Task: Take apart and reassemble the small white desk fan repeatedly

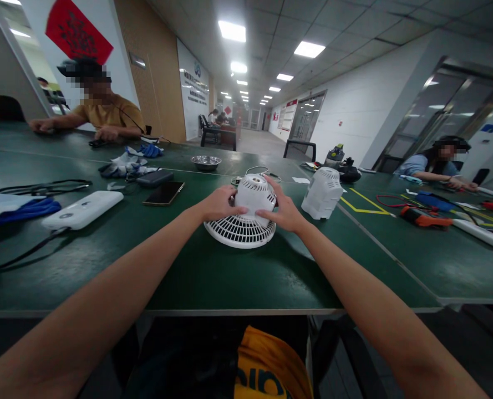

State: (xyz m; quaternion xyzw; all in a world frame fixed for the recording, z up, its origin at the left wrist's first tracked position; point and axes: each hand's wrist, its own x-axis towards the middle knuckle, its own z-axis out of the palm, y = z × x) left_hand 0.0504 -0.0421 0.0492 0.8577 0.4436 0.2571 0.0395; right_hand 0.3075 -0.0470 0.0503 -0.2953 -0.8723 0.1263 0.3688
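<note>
A white plastic motor housing with vent slots stands at the middle of the green table, above a round white fan grille that lies flat. My left hand grips the housing from the left, thumb across its front. On the other side my right hand holds it too, its fingers wrapped round the right edge. Whether the housing is joined to the grille cannot be told. A second white vented plastic housing stands upright to the right, apart from my hands.
Left of my hands lie a phone, a dark power bank and a white device with a strap. A metal bowl stands behind. At right is an orange-black multimeter. Two people sit across the table.
</note>
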